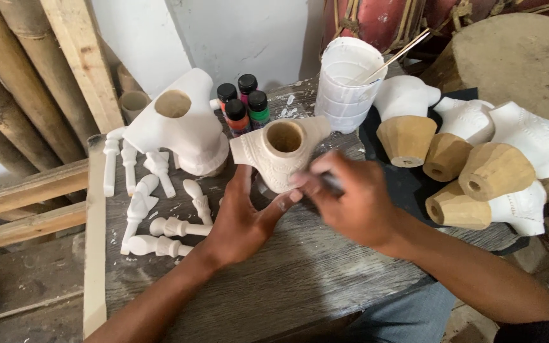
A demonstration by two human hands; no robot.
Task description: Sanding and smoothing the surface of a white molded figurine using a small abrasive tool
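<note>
My left hand holds a carved, unpainted wooden torso piece from below, its round neck hole facing up. My right hand is pressed against the piece's lower right side, fingers closed around a small dark tool that is blurred and mostly hidden. Both hands are over a worn grey wooden table.
A larger white torso and several white carved limbs lie at left. Small paint bottles stand behind, beside a white cup with a stick. Several white and bare-wood pieces lie on a dark cloth at right.
</note>
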